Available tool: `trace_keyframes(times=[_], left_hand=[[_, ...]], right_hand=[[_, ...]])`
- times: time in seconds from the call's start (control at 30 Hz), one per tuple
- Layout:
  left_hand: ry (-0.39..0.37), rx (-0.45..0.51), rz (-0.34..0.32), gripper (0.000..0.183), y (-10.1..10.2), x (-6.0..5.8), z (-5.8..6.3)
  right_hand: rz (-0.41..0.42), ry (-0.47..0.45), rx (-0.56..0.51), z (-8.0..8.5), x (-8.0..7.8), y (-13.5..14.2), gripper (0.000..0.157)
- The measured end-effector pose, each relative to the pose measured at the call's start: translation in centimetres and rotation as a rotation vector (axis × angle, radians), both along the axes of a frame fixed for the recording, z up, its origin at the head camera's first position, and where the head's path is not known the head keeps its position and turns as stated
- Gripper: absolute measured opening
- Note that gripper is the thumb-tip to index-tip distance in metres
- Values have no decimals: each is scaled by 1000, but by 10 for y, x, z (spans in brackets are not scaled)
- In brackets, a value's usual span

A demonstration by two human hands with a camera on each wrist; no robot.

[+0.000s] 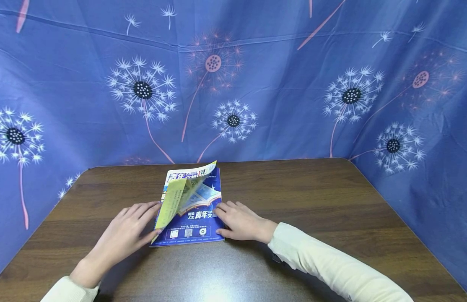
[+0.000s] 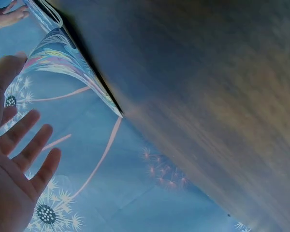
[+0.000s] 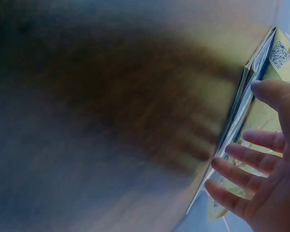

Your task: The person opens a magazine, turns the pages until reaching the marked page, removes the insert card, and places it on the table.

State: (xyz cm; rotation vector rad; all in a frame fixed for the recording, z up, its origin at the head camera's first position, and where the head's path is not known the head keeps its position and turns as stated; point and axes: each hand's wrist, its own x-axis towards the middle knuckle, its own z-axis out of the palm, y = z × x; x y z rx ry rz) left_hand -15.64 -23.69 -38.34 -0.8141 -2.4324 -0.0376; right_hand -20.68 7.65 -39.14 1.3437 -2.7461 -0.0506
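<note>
Blue cloth [image 1: 286, 105] printed with dandelions hangs behind a brown wooden table [image 1: 312, 201]. Head view: a magazine [image 1: 203, 216] lies on the table between my hands, near the far edge. One yellow leaf [image 1: 171, 201] stands raised and curled, obscuring part of the dark blue page beneath. My left hand [image 1: 125, 230] is at the left side, palm down, fingers extended, thumb at the leaf's lower corner. My right hand [image 1: 242, 222] is at the right edge, fingers extended and slightly spread, thumb lower down. Both forearms enter from below in cream sleeves [image 1: 331, 266]. My hands are apart from each other; neither is clamped.

Left wrist view: the table appears steeply tilted. My left thumb is at the edge of a curved leaf; the other fingers are spread. Whether the thumb presses the paper, I cannot tell.

Right wrist view: a blurred hand shadow [image 3: 150, 111] falls across the table. My right fingers are spread beside the magazine's edge. A QR code [image 3: 281, 54] shows on yellow paper beyond.
</note>
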Motion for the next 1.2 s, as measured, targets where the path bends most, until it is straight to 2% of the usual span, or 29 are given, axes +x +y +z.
trace_keyframes(times=[0.23, 0.5, 0.9, 1.2], left_hand=[[69, 58, 14, 78, -2, 0, 1], [130, 92, 60, 88, -1, 0, 3], [114, 27, 27, 69, -4, -1, 2], [66, -12, 13, 52, -4, -2, 0]], right_hand=[[8, -20, 49, 0, 0, 0, 52], [1, -25, 79, 3, 1, -1, 52], [20, -5, 83, 4, 1, -1, 52], [27, -7, 85, 5, 2, -1, 53]])
